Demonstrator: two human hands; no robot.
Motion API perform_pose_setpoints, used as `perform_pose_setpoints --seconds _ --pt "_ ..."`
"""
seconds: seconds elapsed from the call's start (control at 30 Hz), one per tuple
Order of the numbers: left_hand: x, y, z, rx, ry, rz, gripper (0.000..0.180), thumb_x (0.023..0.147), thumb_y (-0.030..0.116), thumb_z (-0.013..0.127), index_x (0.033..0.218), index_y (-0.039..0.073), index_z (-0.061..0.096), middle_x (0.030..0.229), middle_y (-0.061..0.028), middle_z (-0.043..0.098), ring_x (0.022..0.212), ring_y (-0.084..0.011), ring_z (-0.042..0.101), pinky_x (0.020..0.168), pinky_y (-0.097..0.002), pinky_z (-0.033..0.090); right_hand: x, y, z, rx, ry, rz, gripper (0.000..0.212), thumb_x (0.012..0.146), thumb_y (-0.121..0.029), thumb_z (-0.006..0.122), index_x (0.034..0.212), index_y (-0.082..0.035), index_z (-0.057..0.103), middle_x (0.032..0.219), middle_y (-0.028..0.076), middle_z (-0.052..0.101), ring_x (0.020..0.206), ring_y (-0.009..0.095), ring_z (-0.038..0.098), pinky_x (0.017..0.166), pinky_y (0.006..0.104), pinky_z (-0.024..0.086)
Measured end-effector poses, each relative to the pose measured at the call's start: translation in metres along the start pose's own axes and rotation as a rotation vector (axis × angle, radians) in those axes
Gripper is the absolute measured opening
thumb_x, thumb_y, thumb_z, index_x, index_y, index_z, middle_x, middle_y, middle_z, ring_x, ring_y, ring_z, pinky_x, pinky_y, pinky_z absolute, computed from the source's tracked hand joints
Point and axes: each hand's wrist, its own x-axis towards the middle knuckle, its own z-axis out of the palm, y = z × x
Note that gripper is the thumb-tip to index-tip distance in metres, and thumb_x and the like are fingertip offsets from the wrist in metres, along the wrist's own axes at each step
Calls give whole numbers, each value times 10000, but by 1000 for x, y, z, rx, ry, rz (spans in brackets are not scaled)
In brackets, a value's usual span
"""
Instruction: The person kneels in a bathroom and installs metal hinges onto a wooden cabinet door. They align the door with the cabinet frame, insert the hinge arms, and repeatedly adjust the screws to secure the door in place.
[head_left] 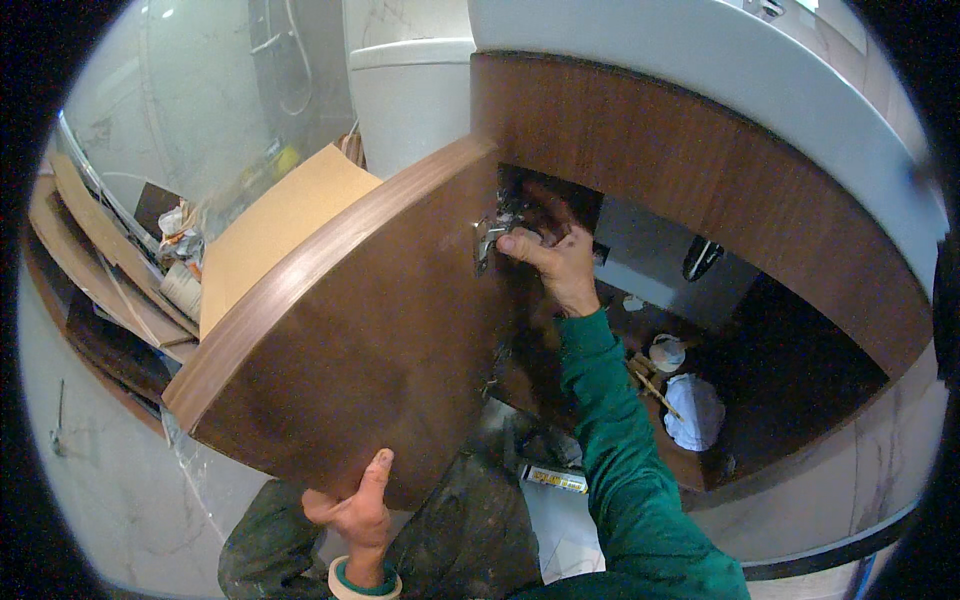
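Note:
A brown wood-grain cabinet door [340,330] stands swung out to the left of the vanity cabinet [690,160]. My left hand [352,512] grips its lower edge, thumb up against the inner face and fingers underneath. Near the upper corner on the cabinet side, a metal hinge [486,242] is fixed to the door. My right hand [562,262] reaches into the opening and closes on this hinge, thumb against its arm; the other fingers are partly hidden in shadow. Lower down, the second hinge area is too dark to make out.
Inside the cabinet lie a white cloth [694,412], a small white cup [667,352] and a thin stick [655,390]. A white basin [680,50] overhangs above. A toilet [412,105] stands behind the door. Boards [110,260] lean at left; a printed tube [555,478] lies below.

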Motion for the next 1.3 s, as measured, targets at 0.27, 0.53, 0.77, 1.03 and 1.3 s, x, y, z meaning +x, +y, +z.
perform_pose_setpoints --seconds 0.27,0.53,0.77,1.03,1.3 --pt "9 8 0 -164 32 -159 442 625 -108 761 1030 -32 601 1015 -128 609 823 -216 598 802 -373 505 -4 4 8 -20 96 -100 744 610 -3 829 1266 33 481 1219 125 525 1054 200 535 941 334 450" --pt "9 9 2 -381 103 -265 483 623 -143 732 1059 -14 572 1068 -150 604 986 -226 566 908 -405 465 0 9 4 -10 73 -115 806 573 43 807 1293 68 444 1248 129 525 1091 231 535 956 355 445" --pt "1 -23 -8 -140 -192 -201 618 606 -164 735 1128 1 450 1076 -151 595 999 -253 561 908 -444 462 2 8 -4 -4 19 -50 814 574 83 778 1302 80 415 1171 168 566 1034 249 576 891 371 495" --pt "-9 -32 4 -354 204 -397 593 592 -125 757 1097 -17 466 1075 -151 595 925 -258 578 847 -437 500 0 15 2 -57 63 -143 741 574 104 782 1237 51 456 1028 130 600 914 218 609 820 335 519" --pt "-13 -46 1 -299 385 -721 872 575 -115 781 1267 9 265 1063 -183 580 898 -254 587 854 -460 506 -21 15 11 -211 175 -205 596 625 31 818 1156 -9 548 1054 93 604 914 169 594 842 296 489"
